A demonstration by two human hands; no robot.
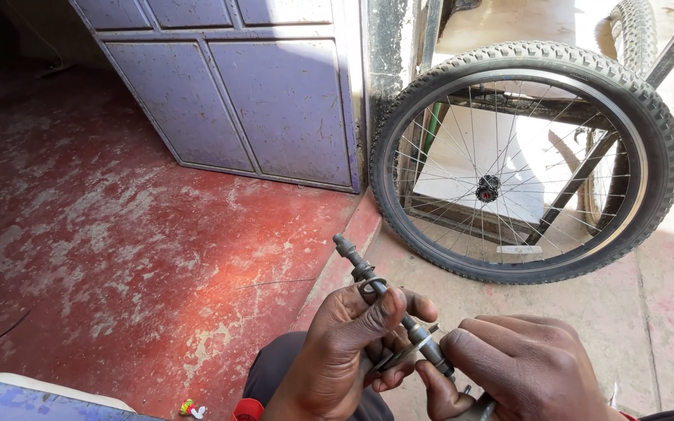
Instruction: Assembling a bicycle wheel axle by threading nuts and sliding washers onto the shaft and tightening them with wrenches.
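Both my hands hold a greasy metal axle with nuts and a washer on it, at the bottom middle of the view. My left hand grips the axle's middle, thumb pressed on a ring near its upper part. My right hand pinches the lower end between thumb and fingers. The axle's threaded upper tip sticks up and to the left, free of both hands.
A spoked bicycle wheel with a knobby tyre leans upright by a doorway at the right. A purple metal door stands behind a worn red floor. Small red and green bits lie near my knee.
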